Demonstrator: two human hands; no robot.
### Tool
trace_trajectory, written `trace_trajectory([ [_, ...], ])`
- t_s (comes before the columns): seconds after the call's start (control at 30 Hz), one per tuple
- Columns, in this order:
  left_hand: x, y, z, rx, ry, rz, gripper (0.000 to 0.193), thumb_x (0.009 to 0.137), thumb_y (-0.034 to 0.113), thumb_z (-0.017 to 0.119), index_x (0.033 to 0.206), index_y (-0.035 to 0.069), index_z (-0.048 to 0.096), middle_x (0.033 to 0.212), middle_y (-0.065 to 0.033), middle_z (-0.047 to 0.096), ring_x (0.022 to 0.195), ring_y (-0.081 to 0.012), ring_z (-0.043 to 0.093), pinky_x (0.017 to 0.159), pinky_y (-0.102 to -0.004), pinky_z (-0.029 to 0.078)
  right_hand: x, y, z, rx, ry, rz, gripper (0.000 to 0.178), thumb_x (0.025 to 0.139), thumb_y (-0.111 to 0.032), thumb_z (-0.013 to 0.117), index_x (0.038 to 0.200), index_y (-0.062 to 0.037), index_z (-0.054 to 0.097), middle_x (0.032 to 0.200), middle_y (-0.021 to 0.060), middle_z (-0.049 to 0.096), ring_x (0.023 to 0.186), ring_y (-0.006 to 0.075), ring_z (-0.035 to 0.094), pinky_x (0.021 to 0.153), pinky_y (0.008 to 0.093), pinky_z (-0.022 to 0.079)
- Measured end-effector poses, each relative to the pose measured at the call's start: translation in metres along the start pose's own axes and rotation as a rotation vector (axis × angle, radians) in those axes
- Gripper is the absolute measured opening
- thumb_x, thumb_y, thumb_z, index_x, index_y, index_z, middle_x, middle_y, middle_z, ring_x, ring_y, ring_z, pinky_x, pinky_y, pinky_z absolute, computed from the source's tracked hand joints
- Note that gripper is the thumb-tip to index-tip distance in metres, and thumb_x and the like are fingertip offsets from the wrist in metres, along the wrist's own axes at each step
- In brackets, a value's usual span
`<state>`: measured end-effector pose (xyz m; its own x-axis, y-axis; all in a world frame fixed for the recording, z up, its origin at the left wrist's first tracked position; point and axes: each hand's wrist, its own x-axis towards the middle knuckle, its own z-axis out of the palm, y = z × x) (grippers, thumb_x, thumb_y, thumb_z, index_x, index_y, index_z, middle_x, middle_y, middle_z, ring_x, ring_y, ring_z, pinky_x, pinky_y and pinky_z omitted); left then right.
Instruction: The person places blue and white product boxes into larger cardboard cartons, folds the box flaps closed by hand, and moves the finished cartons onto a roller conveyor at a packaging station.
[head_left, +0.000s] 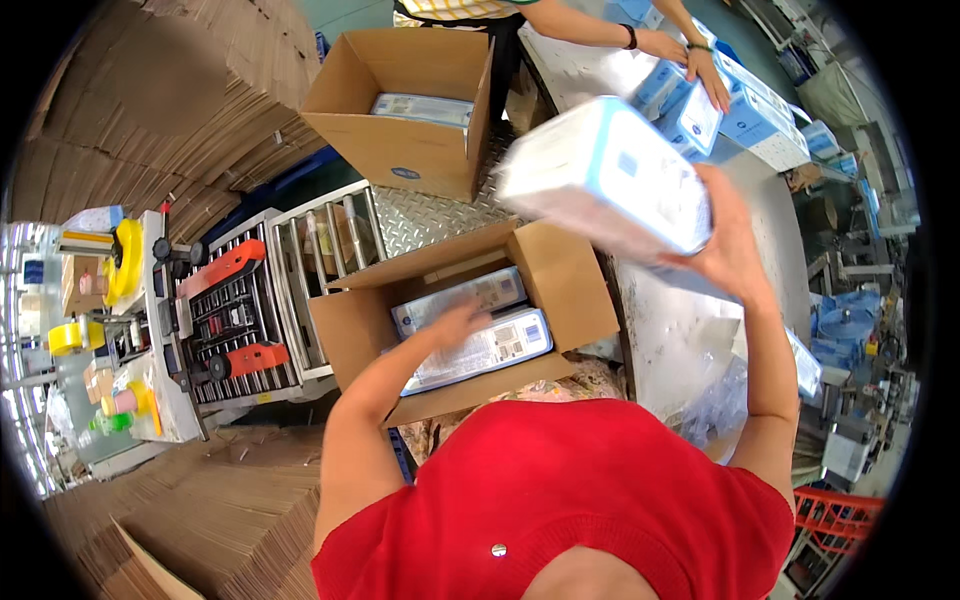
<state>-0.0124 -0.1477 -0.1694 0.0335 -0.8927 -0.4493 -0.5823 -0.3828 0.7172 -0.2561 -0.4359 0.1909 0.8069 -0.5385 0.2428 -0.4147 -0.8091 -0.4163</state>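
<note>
My right hand (733, 240) grips the end of a white and light-blue pack (650, 185), lifted above the area between the worktable and an open cardboard box (567, 290); the pack's far end is blurred. Inside that box lie two similar packs, one pack (490, 352) nearer me and one pack (500, 288) behind it. Over these packs reaches my left hand (455, 325), smeared by motion, so its fingers cannot be made out, nor whether it touches them.
A second open carton (420, 150) with packs inside stands farther off. At the white table (780, 215), a co-worker's hands (700, 65) rest on blue packs (690, 120). To the left are a roller conveyor with a red-trimmed machine (235, 310) and stacked flat cardboard (160, 90).
</note>
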Motion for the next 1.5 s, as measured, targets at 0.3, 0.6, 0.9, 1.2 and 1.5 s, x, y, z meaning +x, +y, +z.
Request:
trace_trajectory([
  [0.3, 0.006, 0.021, -0.005, 0.250, 0.179, -0.001, 0.073, 0.085, 0.056, 0.051, 0.137, 0.005, 0.040, 0.140, -0.0205, 0.040, 0.129, -0.0331, 0.037, 0.108, -0.0412, 0.028, 0.008, -0.114, 0.250, 0.086, -0.217, -0.546, 0.062, 0.050, -0.008, 0.073, 0.108, -0.0058, 0.053, 0.093, 0.0100, 0.050, 0.089, 0.0274, 0.048, 0.074, 0.0361, 0.037],
  [0.6, -0.048, 0.090, -0.073, 0.292, -0.056, -0.171, 0.068, 0.082, 0.048, 0.061, 0.128, -0.001, 0.048, 0.131, -0.0262, 0.046, 0.119, -0.0371, 0.048, 0.104, -0.0429, 0.035, -0.040, -0.072, 0.363, -0.251, -0.391, -0.432, 0.056, 0.083, -0.022, 0.051, 0.137, -0.0114, 0.040, 0.135, 0.0192, 0.041, 0.125, 0.0383, 0.039, 0.103, 0.0561, 0.029],
  [0.9, 0.006, -0.059, -0.024, 0.441, -0.287, -0.504, 0.106, 0.078, 0.049, 0.068, 0.147, 0.002, 0.003, 0.150, -0.0292, -0.011, 0.139, -0.0471, -0.004, 0.113, -0.0546, 0.009, -0.056, 0.002, 0.405, -0.152, -0.900, -0.106, 0.051, 0.084, -0.023, 0.057, 0.133, -0.0121, 0.048, 0.135, 0.0242, 0.042, 0.121, 0.0420, 0.044, 0.101, 0.0479, 0.037],
  [1.2, 0.009, -0.101, -0.032, 0.376, -0.192, -0.343, 0.079, 0.085, 0.044, 0.061, 0.143, 0.003, 0.027, 0.146, -0.0283, 0.020, 0.135, -0.0386, 0.027, 0.109, -0.0439, 0.026, -0.206, 0.125, 0.157, -0.268, 0.296, 0.360, 0.019, 0.074, -0.010, 0.060, 0.092, -0.0069, 0.065, 0.090, 0.0129, 0.062, 0.092, 0.0316, 0.055, 0.081, 0.0410, 0.044],
  [1.5, 0.026, -0.012, -0.052, -0.033, 0.039, -0.051, 0.055, 0.088, 0.028, 0.061, 0.131, -0.002, 0.045, 0.124, -0.0221, 0.055, 0.106, -0.0306, 0.060, 0.089, -0.0367, 0.047, -0.308, 0.169, 0.175, -0.135, 0.344, 0.954, 0.011, 0.080, -0.010, 0.065, 0.087, -0.0016, 0.063, 0.079, 0.0142, 0.064, 0.069, 0.0261, 0.063, 0.065, 0.0357, 0.050],
])
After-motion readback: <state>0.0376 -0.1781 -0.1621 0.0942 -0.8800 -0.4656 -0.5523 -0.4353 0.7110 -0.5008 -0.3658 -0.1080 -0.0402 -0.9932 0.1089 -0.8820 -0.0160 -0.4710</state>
